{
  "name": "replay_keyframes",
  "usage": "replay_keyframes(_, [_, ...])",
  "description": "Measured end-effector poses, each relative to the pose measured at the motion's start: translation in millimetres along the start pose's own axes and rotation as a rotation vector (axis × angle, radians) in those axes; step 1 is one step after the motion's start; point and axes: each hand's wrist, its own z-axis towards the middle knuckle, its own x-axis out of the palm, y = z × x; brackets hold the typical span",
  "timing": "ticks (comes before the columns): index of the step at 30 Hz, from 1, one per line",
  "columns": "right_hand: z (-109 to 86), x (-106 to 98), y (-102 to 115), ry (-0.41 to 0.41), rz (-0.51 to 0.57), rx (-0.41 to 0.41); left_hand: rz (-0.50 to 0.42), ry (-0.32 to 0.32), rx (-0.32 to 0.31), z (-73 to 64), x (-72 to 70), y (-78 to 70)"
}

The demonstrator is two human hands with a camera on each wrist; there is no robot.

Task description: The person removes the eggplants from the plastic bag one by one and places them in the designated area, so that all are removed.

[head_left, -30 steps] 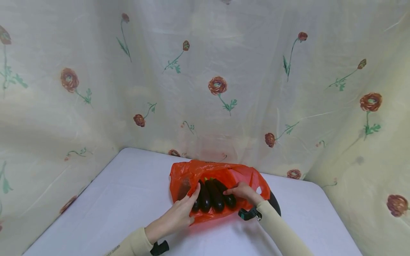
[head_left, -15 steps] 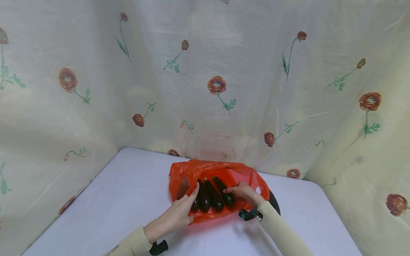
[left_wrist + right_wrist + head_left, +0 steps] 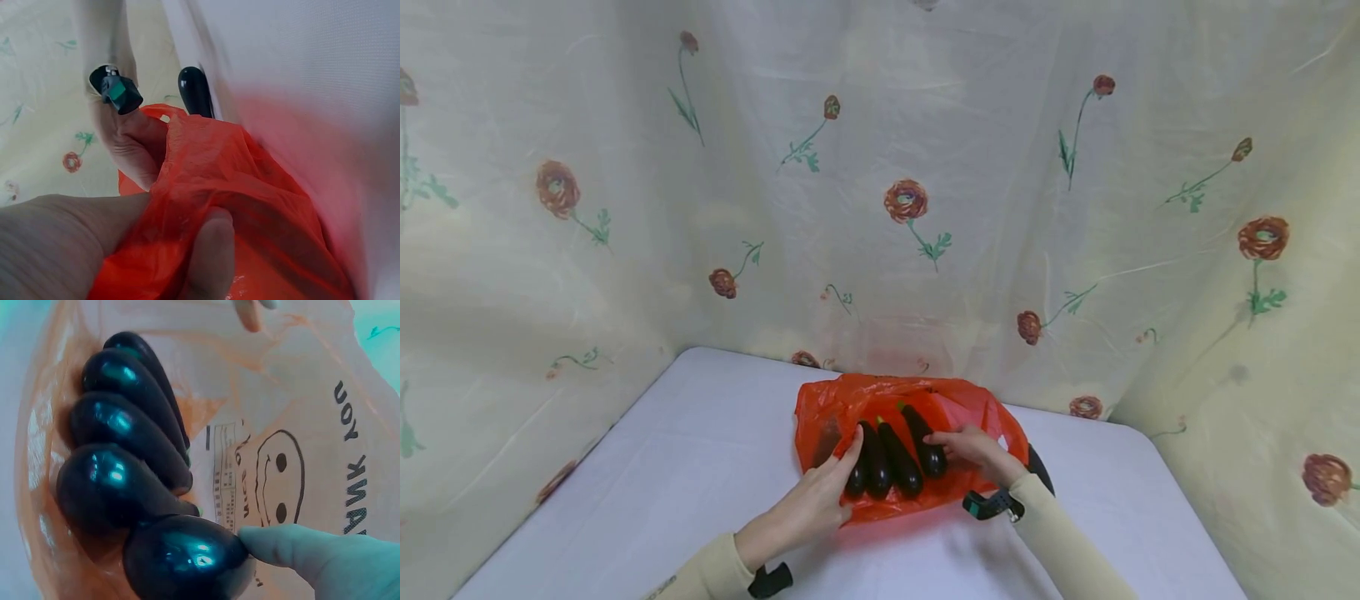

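A thin red plastic bag (image 3: 827, 404) lies on its side, its mouth toward me. My left hand (image 3: 808, 500) pinches the bag's near left edge, thumb and fingers on the film (image 3: 187, 156). Several glossy dark eggplants (image 3: 898, 465) lie side by side inside, stem ends toward the back. My right hand (image 3: 973, 450) reaches in from the right and holds the rightmost eggplant (image 3: 917, 429), set a little apart from the row. In the right wrist view the thumb (image 3: 275, 544) presses that eggplant (image 3: 187, 556); the other fingers are hidden.
The bag rests on a white table (image 3: 715, 433) near its back edge. A black rounded thing (image 3: 1040, 471) shows partly behind the bag's right side. A flower-printed curtain (image 3: 880, 208) hangs around the table's back and sides.
My right hand has drawn the rightmost eggplant slightly up and away from its neighbour, widening the gap. The left hand keeps its grip on the bag in about the same place.
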Motion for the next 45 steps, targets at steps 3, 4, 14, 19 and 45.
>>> replay_keyframes(3, [-3.4, 0, 1, -0.016, 0.052, 0.027, 0.009, -0.005, 0.010, -0.2, -0.5, -0.2])
replay_keyframes(4, [-4.6, 1, 1, -0.024, 0.066, 0.037, 0.011, -0.006, 0.011, -0.2, -0.7, -0.4])
replay_keyframes(14, [-14.3, 3, -1, -0.021, 0.116, 0.052, -0.002, 0.005, 0.002, -0.3, -0.8, -1.4])
replay_keyframes(19, [-18.9, 3, 2, -0.007, 0.110, 0.049, 0.013, 0.001, 0.002, -0.2, -0.5, -1.5])
replay_keyframes(45, [-43.6, 0, 10, -0.005, 0.089, 0.053, 0.000, 0.002, 0.003, 0.7, 1.6, -0.1])
